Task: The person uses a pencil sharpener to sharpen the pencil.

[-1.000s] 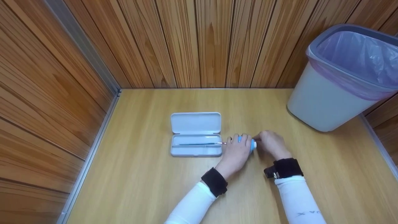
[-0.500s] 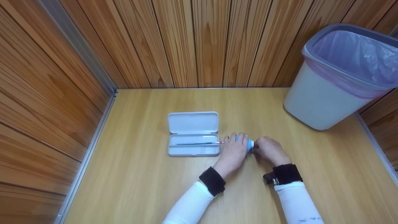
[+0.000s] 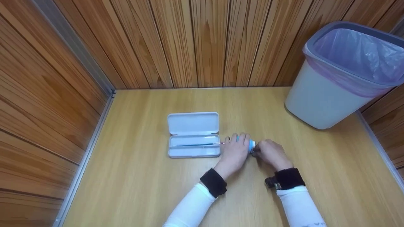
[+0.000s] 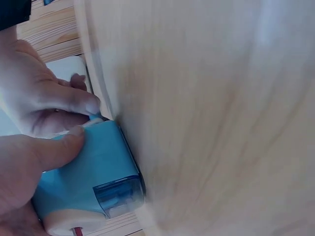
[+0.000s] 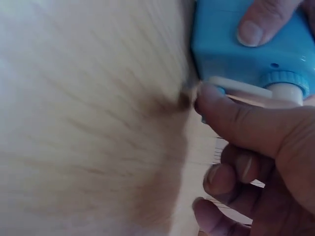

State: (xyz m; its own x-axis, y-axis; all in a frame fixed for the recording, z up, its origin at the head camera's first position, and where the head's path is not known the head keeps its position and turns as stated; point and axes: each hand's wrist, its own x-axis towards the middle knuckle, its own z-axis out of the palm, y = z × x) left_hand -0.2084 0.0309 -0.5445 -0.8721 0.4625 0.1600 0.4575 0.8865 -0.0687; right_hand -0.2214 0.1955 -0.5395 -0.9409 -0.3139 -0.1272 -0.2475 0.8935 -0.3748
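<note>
My left hand grips a blue crank pencil sharpener on the table, its thumb lying along the top. My right hand pinches the end of the white crank handle between thumb and finger; its other fingers are curled. A reddish pencil end shows at the sharpener's white opening, opposite the crank. In the head view, a thin stick with a red and white end reaches from my left hand over the open pencil case. The fingers hide most of the sharpener there.
A light bin with a pinkish liner stands at the right back. Wood-panelled walls close off the back and left of the wooden table. The pencil case lies just left of my left hand.
My right hand has circled from above the crank end to lower and nearer me, turning the handle. The left hand keeps its grip. The whole view has shifted slightly left.
</note>
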